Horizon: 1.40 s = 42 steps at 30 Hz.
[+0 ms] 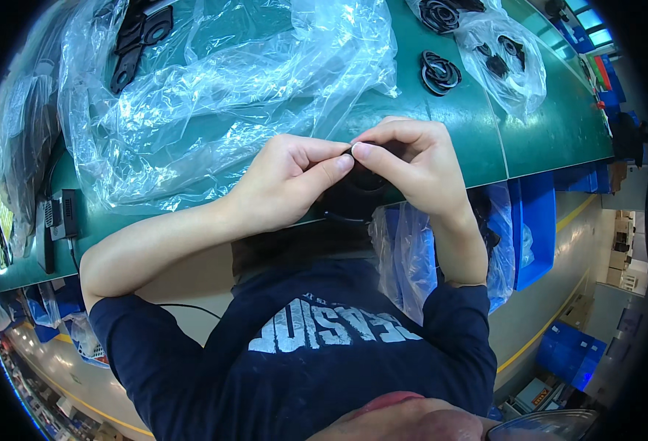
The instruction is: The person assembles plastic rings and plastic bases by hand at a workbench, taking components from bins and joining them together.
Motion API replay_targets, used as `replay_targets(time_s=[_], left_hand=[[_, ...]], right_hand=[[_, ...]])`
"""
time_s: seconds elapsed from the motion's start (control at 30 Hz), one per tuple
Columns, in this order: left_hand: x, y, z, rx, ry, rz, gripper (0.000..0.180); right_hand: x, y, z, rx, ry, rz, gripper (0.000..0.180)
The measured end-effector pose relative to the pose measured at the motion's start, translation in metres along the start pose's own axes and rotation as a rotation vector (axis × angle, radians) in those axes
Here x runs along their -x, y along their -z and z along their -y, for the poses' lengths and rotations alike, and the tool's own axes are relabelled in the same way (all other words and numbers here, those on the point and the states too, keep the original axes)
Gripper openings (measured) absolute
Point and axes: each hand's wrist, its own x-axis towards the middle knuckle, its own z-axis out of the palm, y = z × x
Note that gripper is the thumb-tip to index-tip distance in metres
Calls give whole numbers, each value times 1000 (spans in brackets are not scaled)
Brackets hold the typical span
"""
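Observation:
Both hands meet near the table's front edge, fingertips nearly touching. My left hand (283,178) pinches the upper rim of a dark, rounded plastic part (356,192), thumb against forefinger. From the other side my right hand (421,163) pinches at the same spot, its thumb and forefinger closed and the other fingers curled behind. The black part hangs below the fingertips, and its lower edge shows a thin curved lip. My fingers hide its top, and I cannot make out whether a smaller piece lies between them.
Crumpled clear plastic sheeting (191,125) covers the green table's left side, with a black bracket (141,40) on it. Black coiled rings (440,73) and a clear bag of black parts (504,62) lie back right. A blue bin (536,231) stands below the table edge. A small dark box (62,214) sits left.

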Motion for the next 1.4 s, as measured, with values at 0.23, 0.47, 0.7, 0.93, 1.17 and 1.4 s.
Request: replay_targets(time_s=[0.23, 0.47, 0.7, 0.93, 1.17, 1.4], left_hand=[[-5, 5, 0, 168, 106, -47, 30], [-5, 4, -2, 318, 65, -16, 30], [-6, 3, 1, 258, 65, 4, 33], [-5, 2, 4, 180, 45, -18, 32], [-2, -1, 3, 125, -17, -72, 32], [-1, 0, 7, 121, -72, -20, 33]], right_hand=[[10, -5, -3, 97, 150, -226, 32], [20, -9, -1, 443, 321, -259, 46], [23, -18, -7, 455, 419, -318, 42], [24, -19, -17, 493, 477, -355, 45], [23, -23, -23, 184, 387, -386, 32], [27, -10, -16, 118, 283, -256, 18]])
